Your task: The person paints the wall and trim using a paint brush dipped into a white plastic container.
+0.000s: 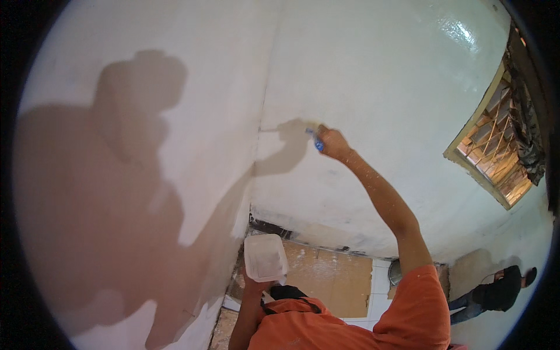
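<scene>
No text, label, number or sign can be read; a faint mark on the orange shirt [388, 335], at the near side, is too small to make out, and no lettering can be told on the white tub [264, 256] to the left, on the blue handle [318, 143] by the far wall [361, 76], or on the dark cap [530, 276] at the right
</scene>
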### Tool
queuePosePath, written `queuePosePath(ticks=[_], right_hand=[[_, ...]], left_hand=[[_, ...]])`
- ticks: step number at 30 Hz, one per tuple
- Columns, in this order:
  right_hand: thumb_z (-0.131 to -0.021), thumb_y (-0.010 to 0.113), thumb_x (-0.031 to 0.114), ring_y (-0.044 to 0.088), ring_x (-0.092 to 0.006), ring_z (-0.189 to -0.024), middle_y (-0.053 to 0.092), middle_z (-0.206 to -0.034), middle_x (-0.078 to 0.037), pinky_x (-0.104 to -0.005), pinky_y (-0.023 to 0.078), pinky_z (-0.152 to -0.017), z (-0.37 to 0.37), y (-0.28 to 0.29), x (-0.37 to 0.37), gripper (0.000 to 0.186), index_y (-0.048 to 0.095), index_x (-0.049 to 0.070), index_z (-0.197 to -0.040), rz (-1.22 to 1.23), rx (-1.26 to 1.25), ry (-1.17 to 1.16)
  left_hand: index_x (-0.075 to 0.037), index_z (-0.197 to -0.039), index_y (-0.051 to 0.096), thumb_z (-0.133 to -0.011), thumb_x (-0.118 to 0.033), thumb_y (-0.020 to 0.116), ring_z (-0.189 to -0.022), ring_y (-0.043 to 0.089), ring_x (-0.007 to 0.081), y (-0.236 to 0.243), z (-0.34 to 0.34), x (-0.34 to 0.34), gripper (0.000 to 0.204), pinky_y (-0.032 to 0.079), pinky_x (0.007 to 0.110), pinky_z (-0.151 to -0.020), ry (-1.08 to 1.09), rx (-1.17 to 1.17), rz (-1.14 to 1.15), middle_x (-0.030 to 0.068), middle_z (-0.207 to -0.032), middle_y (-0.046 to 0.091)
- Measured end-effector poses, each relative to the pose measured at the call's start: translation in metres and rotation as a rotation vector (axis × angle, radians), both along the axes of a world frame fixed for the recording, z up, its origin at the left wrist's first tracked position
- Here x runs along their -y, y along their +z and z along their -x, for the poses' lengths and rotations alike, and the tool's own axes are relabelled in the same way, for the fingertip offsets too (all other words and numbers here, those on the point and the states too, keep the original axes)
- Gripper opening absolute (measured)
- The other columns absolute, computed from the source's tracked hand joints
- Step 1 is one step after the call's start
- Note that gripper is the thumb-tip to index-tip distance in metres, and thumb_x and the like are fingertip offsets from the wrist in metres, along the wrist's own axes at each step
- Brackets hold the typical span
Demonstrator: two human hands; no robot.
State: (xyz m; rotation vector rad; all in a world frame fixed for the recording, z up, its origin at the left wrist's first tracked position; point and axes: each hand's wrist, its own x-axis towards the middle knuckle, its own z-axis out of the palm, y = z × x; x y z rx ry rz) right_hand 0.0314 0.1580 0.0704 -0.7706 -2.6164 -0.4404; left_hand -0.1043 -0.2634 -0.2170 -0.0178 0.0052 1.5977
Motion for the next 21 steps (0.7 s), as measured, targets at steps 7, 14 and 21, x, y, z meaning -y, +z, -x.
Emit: queuePosePath(ticks=[7,14,21], right_hand=[[-0.076,0.065,0.005,0.058,-0.0418,-0.079,0.060,-0.084,-0.019,-0.0465,0.049,-0.069,0.058,0.122,0.017,0.009,0.059,0.000,-0.081,0.048,-0.175,0.003],[-0.075,0.064,0.008,0.064,-0.0369,-0.079,0.061,-0.093,-0.019,-0.0448,0.055,-0.068,0.071,0.286,0.024,0.021,0.063,0.001,-0.095,-0.513,-0.317,0.058],[-0.070,0.068,0.009,0.067,-0.0358,-0.071,0.059,-0.113,-0.029,-0.0431,0.056,-0.059,0.106,0.078,-0.020,0.025,0.064,-0.005,-0.091,-0.359,0.121,0.104]], left_hand=[[-0.013,-0.148,0.035,-0.090,-0.055,0.045,-0.131,0.044,0.0400,0.002,0.005,0.002,0.072,0.038,0.062,-0.105,0.046,-0.001,-0.014,0.0157,-0.145,0.044],[-0.014,-0.148,0.035,-0.090,-0.056,0.046,-0.132,0.043,0.0397,0.004,0.008,0.003,0.073,0.037,0.062,-0.106,0.041,0.030,-0.044,0.0151,-0.146,0.043],[-0.014,-0.148,0.035,-0.092,-0.055,0.044,-0.131,0.045,0.0390,-0.020,0.019,0.003,0.070,0.038,0.062,-0.105,0.156,-0.011,0.006,0.0143,-0.147,0.042]])
